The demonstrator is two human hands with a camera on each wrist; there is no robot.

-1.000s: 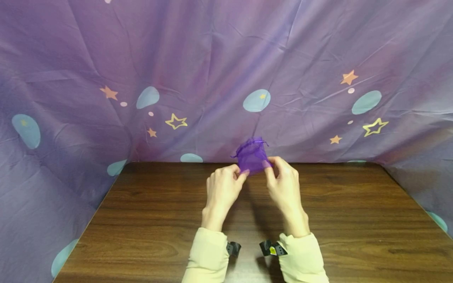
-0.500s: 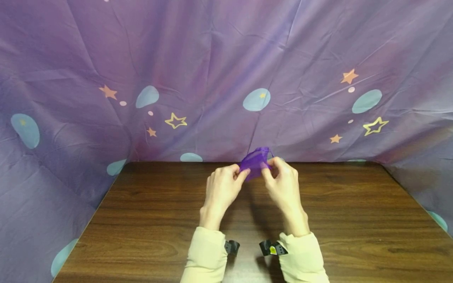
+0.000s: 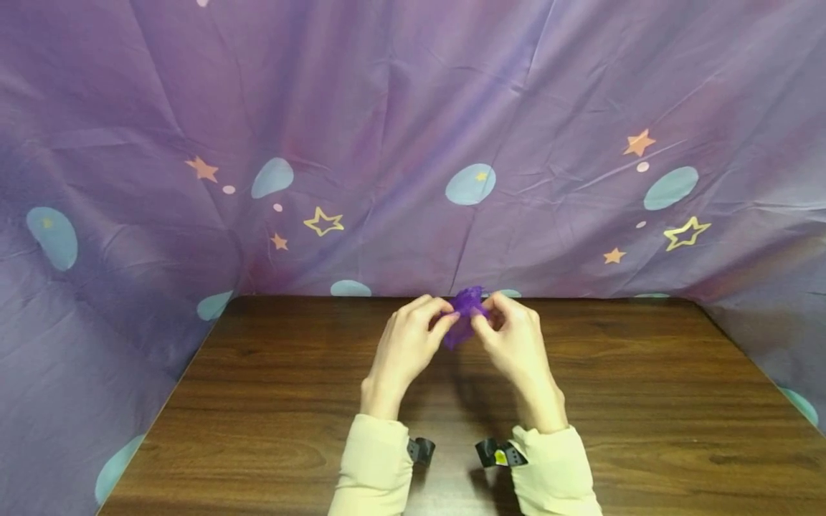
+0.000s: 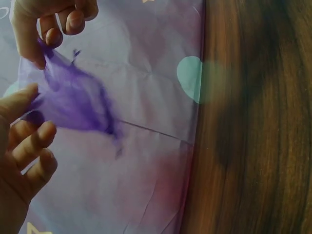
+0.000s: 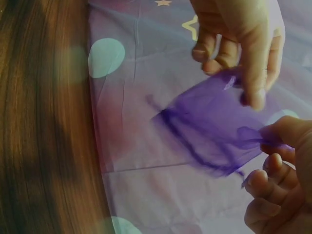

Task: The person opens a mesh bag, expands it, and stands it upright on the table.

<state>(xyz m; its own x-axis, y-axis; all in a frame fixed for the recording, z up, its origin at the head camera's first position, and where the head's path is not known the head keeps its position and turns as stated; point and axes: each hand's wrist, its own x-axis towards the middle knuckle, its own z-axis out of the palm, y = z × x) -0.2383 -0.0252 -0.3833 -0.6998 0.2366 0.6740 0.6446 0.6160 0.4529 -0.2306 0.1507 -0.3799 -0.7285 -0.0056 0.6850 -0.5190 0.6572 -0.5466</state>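
A small sheer purple drawstring pouch [image 3: 461, 331] is held up between both hands above the far edge of the table. My left hand [image 3: 410, 345] pinches one side of it between thumb and fingers. On the other side, my right hand [image 3: 515, 342] pinches the fabric the same way. The left wrist view shows the pouch [image 4: 78, 97] spread from the pinched end, its cord-gathered mouth blurred and pointing away from the fingers. Cord ends dangle from the mouth of the pouch [image 5: 209, 117] in the right wrist view. Nothing shows inside the see-through cloth.
A dark wood-grain table [image 3: 271, 401] spreads beneath the hands. Purple cloth [image 3: 387, 129] printed with stars and blue ovals hangs behind the table and at both sides. Black straps with small devices [image 3: 500, 453] sit at the wrists, over pale sleeves [image 3: 551, 469].
The pouch, earlier upright with its mouth on top, has tipped and bunched lower between the hands. The fingertips have drawn slightly closer together.
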